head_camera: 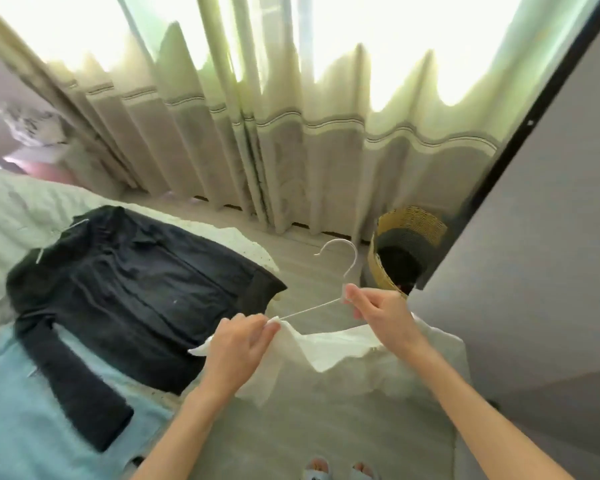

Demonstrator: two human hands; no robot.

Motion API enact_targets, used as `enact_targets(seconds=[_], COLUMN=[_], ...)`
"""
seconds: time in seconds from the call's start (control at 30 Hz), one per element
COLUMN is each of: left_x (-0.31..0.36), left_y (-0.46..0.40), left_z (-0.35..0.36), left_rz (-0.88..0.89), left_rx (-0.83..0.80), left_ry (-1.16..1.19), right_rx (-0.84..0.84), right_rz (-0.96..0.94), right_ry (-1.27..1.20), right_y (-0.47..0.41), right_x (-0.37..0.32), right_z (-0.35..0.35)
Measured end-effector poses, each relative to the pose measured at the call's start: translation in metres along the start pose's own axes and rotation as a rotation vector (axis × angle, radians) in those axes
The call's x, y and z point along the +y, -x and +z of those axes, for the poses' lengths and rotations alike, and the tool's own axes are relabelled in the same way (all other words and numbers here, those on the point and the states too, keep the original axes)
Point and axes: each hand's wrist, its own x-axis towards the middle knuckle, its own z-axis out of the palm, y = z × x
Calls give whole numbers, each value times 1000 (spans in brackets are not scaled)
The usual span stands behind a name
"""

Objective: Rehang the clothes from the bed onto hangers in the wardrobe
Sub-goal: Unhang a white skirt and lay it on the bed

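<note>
White wire hanger (329,282), hook uppermost and open toward the left, held in the air above the floor beside the bed, its left arm bare and slanting down to the left. Right hand (378,313): fingers curled, pinching the hanger at the neck just under the hook. Left hand (243,344): fingers and thumb closed in a pinch on the white fabric at the outer end of the hanger's left arm. White garment (340,351): thin, pale, partly drawn onto the hanger; its collar hangs below and between the two hands, the body drooping toward the floor; whether the right shoulder sits on the hanger cannot be told, the right hand covers it. Dark jacket (129,299): black or deep navy, laid flat on the bed left of the hands, front up, one sleeve stretched toward the near left corner, apart from the white garment. Bed (21,216): pale green cover at the far end, light blue cloth (11,410) under the jacket's near sleeve. Woven basket (406,251): yellow rim, dark lining, standing on the floor by the curtain, beyond the right hand. Curtain (291,133): pale, pleated, backlit. Grey panel with dark edge (534,237): at right, close beside the right arm. Slippers (340,471): two toes visible at bottom edge.
</note>
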Motion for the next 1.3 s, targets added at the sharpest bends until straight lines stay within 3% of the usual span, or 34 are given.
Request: enact_targets(seconds=[0.23,0.37,0.5,0.83,1.0,1.3], left_x=[-35,-38,-33,-45,-97,-205], left_y=[53,99,140,171,149,86], left_z=[-59,-75,-80,-99,-113,-142], left_rz=[-499,-827,-1015,-1172,-1200,-1114], left_rx=[290,426,517,703,683,598], left_ry=[-21,-20,2,-13,50,95], right_rx=[51,-233,-428,-520,-503,-380], right_rz=[-406,-509,-616,-831,-894,-887], right_ry=[409,481,496,467,652,641], right_y=[-55,-67,-71,-79,-107,-178], right_x=[-30,-31,-36,-72,-87,-121], right_z=[66,86,112,182,222,294])
